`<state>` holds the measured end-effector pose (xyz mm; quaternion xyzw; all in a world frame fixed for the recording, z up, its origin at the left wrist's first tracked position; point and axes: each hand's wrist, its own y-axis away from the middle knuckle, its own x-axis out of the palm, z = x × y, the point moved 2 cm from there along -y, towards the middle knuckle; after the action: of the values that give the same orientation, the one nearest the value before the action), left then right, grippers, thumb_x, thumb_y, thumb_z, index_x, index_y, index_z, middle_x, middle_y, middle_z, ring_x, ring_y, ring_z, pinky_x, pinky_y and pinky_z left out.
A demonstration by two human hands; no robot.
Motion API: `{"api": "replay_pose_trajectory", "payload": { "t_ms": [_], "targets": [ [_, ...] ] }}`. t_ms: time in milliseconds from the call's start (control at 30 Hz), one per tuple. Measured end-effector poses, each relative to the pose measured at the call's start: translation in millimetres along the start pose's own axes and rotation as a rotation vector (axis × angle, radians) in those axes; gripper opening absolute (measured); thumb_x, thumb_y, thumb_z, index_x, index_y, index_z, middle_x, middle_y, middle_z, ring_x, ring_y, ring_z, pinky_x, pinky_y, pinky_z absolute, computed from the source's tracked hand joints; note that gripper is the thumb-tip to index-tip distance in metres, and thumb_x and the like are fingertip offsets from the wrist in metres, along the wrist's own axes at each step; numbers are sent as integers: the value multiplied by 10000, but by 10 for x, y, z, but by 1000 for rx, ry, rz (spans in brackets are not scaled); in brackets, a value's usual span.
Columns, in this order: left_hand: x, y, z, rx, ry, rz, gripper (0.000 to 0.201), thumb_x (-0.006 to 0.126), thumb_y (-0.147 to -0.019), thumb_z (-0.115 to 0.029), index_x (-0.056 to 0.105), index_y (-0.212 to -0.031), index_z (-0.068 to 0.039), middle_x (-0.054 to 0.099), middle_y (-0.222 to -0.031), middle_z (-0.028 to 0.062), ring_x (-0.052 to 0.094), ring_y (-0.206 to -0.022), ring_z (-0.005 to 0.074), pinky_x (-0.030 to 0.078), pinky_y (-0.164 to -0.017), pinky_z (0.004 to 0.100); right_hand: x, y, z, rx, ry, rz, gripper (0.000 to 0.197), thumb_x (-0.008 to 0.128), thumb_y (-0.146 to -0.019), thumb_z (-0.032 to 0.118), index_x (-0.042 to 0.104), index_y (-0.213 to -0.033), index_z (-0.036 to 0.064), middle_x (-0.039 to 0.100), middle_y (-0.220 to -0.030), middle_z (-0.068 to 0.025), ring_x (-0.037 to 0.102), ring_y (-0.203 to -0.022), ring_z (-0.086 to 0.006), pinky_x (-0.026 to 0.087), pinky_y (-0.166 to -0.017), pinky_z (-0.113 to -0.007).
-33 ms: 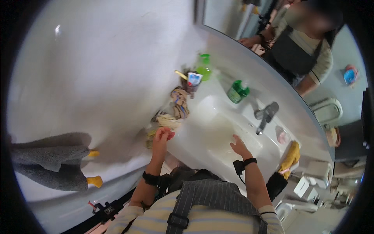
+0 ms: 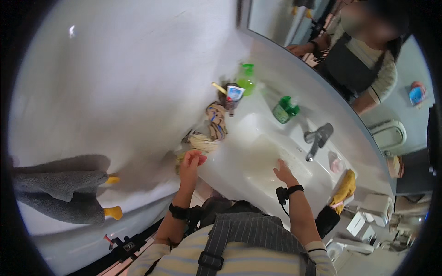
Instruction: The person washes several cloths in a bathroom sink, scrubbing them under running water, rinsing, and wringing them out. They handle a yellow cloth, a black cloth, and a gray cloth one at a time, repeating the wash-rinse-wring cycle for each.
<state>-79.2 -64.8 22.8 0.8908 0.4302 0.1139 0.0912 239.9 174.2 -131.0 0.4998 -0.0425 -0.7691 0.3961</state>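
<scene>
My right hand reaches over the white sink basin, which holds cloudy, whitish water. Its fingers are stretched out, thumb apart, and nothing shows in them. At the basin's left edge my left hand is raised with its fingers curled in. A pinkish patch shows at its fingertips; I cannot make out whether that is skin or a small held thing. Just beyond it lie a crumpled cream cloth and a brown patterned cloth with blue stripes. Over the basin's far side stands a chrome faucet.
Behind the basin stand a green bottle and a light green pump bottle. A cup with a white tube is beside them. Pink soap and a yellow cloth sit at the right. Grey towels hang left.
The view has shifted slightly, so the sink and bottles appear a little farther right. My hands stay in nearly the same places over the basin and its left edge.
</scene>
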Motion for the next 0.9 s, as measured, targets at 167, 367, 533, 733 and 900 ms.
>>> {"api": "replay_pose_trajectory", "payload": {
  "t_ms": [167, 367, 533, 733, 900],
  "targets": [
    [-399, 17, -118, 218, -119, -174, 156, 441, -905, -70, 522, -1035, -37, 604, -873, 77, 575, -806, 145, 453, -784, 279, 186, -166, 132, 159, 180, 65, 632, 531, -847, 241, 270, -1350, -37, 414, -1316, -239, 377, -1237, -382, 334, -1016, -444],
    [-214, -177, -359, 193, 7, -226, 120, 449, -888, -52, 527, -979, -42, 582, -842, 58, 552, -794, 131, 442, -759, 267, 363, -266, -345, 93, 719, -28, 391, 529, -814, 171, 502, -1164, 0, 521, -1161, -260, 481, -1127, -385, 437, -818, -489],
    [162, -181, -365, 224, -125, 21, 98, 448, -888, -44, 541, -920, -34, 584, -818, 49, 545, -759, 120, 440, -733, 251, 152, -133, -138, 233, -222, -410, 362, 535, -828, 211, 469, -1133, 27, 581, -1043, -260, 553, -949, -428, 434, -818, -483],
    [632, -23, -8, 219, -323, 367, 109, 452, -899, -50, 556, -906, -20, 611, -793, 59, 571, -724, 129, 455, -690, 253, -16, 1133, -120, 202, -111, -315, 383, 559, -822, 253, 466, -1142, 65, 616, -965, -208, 547, -954, -423, 441, -808, -503],
    [885, 22, 266, 212, -792, 689, 118, 463, -889, -67, 565, -926, -21, 643, -785, 110, 623, -695, 185, 480, -623, 292, 218, 2235, -165, 264, -78, -425, 299, 545, -839, 242, 527, -1081, 67, 625, -944, -181, 558, -943, -382, 428, -838, -472]
  ]
}}
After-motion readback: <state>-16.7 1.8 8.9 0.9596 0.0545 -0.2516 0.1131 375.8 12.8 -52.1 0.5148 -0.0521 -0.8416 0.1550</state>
